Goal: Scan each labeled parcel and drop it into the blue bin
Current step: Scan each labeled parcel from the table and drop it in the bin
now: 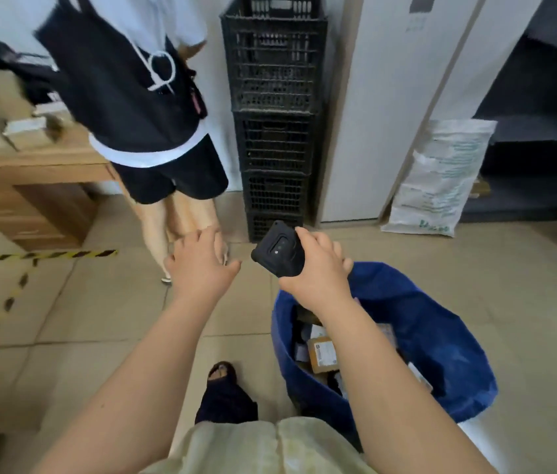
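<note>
Blue cloth walls mark the bin (441,336), and inside it we already see several parcels. One is a brown parcel (321,354) lying label-up near the bottom, with darker and paler packets around it. From this we judge that part of the job is done, since a good handful has been scanned and dropped. Well off to the far left of the bin, a wooden desk (30,165) carries a heap of boxes (23,126). They are too blurred for us to read any labels, but they look like the stock waiting to be scanned, so we judge plenty remains. No parcel is in either of our hands right now, so the next step, as we see it, is to fetch one.

Our right hand (318,268) hangs just above the far-left rim of the bin, its fingers wrapped tight round the black scanner (278,249), whose window faces up and away from the bin. Our left hand (201,261) reaches out to the left of the bin with fingers spread and loosely bent, gripping nothing and touching nothing. Beyond it, on the far-left side of the bin, another person (126,97) stands by the desk.
</note>
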Tool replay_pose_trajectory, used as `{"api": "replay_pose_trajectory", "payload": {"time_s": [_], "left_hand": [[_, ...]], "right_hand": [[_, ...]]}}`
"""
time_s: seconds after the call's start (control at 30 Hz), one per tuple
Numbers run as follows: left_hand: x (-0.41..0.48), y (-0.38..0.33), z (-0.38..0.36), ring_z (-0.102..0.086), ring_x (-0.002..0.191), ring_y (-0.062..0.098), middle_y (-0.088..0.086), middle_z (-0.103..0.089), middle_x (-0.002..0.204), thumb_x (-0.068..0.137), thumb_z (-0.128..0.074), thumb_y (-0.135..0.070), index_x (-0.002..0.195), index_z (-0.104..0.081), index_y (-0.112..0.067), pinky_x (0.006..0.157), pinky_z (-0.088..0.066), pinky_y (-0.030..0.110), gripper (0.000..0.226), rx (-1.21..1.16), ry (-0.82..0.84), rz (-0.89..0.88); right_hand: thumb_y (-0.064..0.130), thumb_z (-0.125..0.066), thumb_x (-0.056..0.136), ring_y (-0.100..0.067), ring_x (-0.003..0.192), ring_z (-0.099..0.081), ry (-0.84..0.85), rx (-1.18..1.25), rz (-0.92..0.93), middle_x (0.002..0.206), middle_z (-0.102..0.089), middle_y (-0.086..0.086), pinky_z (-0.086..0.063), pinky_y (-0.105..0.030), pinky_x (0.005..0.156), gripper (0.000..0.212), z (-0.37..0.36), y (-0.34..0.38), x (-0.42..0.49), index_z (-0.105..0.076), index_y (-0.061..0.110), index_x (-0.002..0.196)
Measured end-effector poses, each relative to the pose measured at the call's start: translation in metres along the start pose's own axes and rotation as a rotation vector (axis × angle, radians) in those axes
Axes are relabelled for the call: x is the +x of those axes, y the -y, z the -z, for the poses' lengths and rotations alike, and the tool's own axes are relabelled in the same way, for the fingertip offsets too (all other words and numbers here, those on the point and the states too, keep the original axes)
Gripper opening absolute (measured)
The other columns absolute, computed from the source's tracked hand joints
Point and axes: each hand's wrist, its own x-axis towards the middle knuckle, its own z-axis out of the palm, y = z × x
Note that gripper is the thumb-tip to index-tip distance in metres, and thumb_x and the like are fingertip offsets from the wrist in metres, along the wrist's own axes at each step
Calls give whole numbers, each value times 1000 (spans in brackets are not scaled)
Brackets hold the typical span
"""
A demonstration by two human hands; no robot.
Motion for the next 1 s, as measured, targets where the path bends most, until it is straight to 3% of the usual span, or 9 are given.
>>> {"api": "replay_pose_trajectory", "payload": {"time_s": [0.13,0.43,0.67,0.83,1.0], "left_hand": [[-25,66,39,-43,128,30,2,-52,138,80,-70,-52,138,-47,-34,100,-36,45,65,39,-96,191],[-92,230,145,-40,133,33,4,-47,144,82,-69,-49,145,-41,-34,108,-32,51,70,19,-246,552],[-174,385,239,-38,134,35,7,-46,145,84,-69,-50,149,-34,-33,106,-34,53,76,21,-404,821],[-227,477,264,-39,132,33,5,-47,144,85,-67,-50,150,-32,-33,105,-34,49,76,85,-430,951],[-274,555,289,-39,132,32,4,-47,143,85,-67,-49,150,-31,-33,104,-34,48,76,109,-437,1070]], "right_hand": [[35,-75,74,-24,127,-32,97,1,182,140,-37,4,-27,-44,106,87,-29,63,-8,-29,34,148],[33,-74,71,-27,126,-36,273,-9,528,133,-42,4,-31,-49,105,72,-109,226,-61,-41,35,135],[35,-77,72,-27,131,-34,376,38,744,139,-39,4,-28,-43,105,90,-195,379,-142,-31,36,149],[39,-78,73,-27,130,-35,437,21,874,140,-40,3,-27,-45,106,89,-262,471,-210,-30,35,147],[38,-78,70,-27,122,-40,510,2,988,127,-45,3,-31,-44,99,79,-316,540,-266,-38,36,138]]}}
